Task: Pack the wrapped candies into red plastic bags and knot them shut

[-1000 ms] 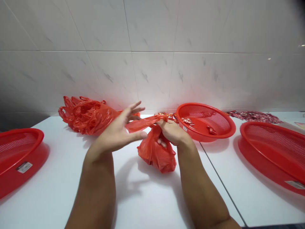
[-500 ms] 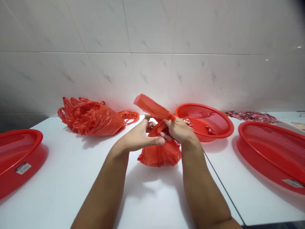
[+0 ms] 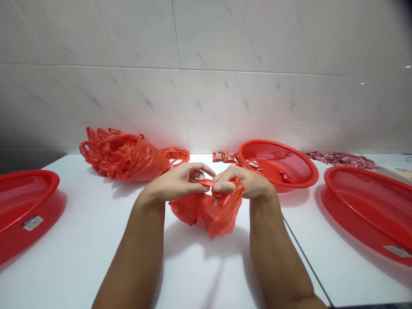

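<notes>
A red plastic bag [image 3: 206,214] hangs under both hands at the middle of the white table, its top gathered and twisted. Thumb and fingers of my left hand [image 3: 177,180] pinch a thin strip of the bag's handle. Beside it, almost touching, my right hand [image 3: 244,182] is closed on the gathered bag top, and a loose flap of plastic droops below those fingers. What the bag contains is hidden.
Crumpled red plastic bags [image 3: 128,156] lie at the back left. A red basket [image 3: 278,185] with a few small packets stands behind my right hand, near red packets [image 3: 223,157]. Larger red baskets stand left [image 3: 48,206] and right [image 3: 354,214]. Patterned strips [image 3: 347,159] lie along the wall.
The bag's upright flap has come down and now hangs below the right hand. Both hands have drawn level, the left now pinching the handle strip. Small red packets behind have come into sight.
</notes>
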The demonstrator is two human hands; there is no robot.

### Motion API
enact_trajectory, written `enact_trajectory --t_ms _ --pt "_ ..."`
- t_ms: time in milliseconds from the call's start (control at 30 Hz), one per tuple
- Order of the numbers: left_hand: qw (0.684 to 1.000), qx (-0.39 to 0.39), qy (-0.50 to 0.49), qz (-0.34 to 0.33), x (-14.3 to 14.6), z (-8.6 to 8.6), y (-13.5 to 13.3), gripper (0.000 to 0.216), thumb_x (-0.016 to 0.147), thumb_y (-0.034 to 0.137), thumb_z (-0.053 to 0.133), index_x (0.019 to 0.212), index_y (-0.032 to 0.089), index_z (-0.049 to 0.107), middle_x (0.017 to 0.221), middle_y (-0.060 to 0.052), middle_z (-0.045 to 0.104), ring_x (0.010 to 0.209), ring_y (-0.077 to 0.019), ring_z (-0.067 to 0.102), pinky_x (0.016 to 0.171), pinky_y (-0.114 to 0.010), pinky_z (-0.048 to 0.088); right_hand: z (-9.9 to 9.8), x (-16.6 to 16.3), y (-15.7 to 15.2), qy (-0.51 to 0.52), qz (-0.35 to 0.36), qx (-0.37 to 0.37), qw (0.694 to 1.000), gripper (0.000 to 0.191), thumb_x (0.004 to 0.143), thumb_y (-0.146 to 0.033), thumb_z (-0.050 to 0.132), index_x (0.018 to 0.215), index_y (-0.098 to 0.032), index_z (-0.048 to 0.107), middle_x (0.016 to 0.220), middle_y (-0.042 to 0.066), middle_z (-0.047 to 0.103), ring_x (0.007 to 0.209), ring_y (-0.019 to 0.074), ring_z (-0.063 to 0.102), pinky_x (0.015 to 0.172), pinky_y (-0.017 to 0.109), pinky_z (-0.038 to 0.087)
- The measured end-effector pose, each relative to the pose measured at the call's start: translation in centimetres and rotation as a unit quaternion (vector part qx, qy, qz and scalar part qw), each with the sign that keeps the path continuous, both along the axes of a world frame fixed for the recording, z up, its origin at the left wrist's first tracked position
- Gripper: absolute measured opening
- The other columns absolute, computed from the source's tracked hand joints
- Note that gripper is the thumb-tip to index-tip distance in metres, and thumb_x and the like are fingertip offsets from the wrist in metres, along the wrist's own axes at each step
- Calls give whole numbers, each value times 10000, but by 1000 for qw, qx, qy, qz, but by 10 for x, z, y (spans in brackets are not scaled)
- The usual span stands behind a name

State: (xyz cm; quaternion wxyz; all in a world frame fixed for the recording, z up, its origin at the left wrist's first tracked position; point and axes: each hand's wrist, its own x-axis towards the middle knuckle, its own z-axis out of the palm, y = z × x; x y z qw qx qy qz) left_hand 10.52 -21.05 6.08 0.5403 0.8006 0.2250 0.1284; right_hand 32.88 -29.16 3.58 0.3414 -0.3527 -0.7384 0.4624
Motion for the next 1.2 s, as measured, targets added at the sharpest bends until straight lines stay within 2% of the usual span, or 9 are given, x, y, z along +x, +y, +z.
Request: enact_trajectory --t_ms 100,200,367,500,667,833,967,1067,1200 --pt "997 -40 -60 5 -9 3 1 289 838 314 835 1071 230 685 871 -30 735 763 -189 728 721 -313 594 3 -1 -2 -18 9 28 999 271 921 -423 727 784 -191 761 740 3 654 672 141 513 676 292 429" --pt "989 -60 -122 50 -13 4 -1 221 906 380 793 1022 223 687 862 -33 709 721 -161 692 669 -281 568 5 -5 -4 -58 -79 101 990 206 948 -288 644 763 -208 685 745 -13 611 733 157 529 708 293 399" --pt "976 -104 -143 127 -6 -1 -4 241 930 423 772 1052 245 665 798 -9 693 602 -134 628 523 -235 473 2 -20 2 -170 -261 247 917 227 792 -1 477 729 -217 507 738 -20 484 710 156 439 671 291 302" --pt "968 -99 -168 157 6 -8 -4 363 855 408 859 1064 253 606 735 25 667 591 -131 626 536 -229 474 -4 -28 15 -173 -306 285 892 242 772 11 436 767 -224 490 785 -4 481 731 169 456 680 287 314" --pt "962 23 -179 207 16 -9 -4 341 841 486 837 939 185 710 964 -66 751 847 -190 722 716 -282 583 -5 -30 15 -109 -244 250 931 203 852 -47 428 806 -245 441 843 3 578 806 186 529 751 289 399" --pt "957 79 -176 218 13 -3 -6 351 882 517 768 773 187 720 782 -40 713 733 -183 672 662 -287 551 -1 -30 8 -88 -209 202 953 198 1009 -210 462 829 -232 543 884 12 650 824 190 585 775 306 452" --pt "953 149 -128 232 4 -3 3 345 910 489 737 740 190 709 722 -26 664 678 -161 615 627 -272 502 -1 -16 7 -41 -208 180 961 469 1096 -557 436 940 -215 716 993 67 739 985 230 681 881 346 515" --pt "922 191 -111 319 -9 -7 19 328 892 460 741 708 195 683 678 -9 620 600 -141 544 578 -273 447 -6 11 2 -23 -272 168 947 636 1070 -710 393 986 -224 796 1128 95 768 1135 260 688 966 368 520" --pt "874 209 -98 428 -25 -11 40 268 841 394 746 675 197 674 628 -9 574 553 -147 505 522 -275 394 -17 52 -6 -70 -381 76 919 758 999 -817 431 780 -186 791 1021 133 783 1026 274 707 880 361 531"
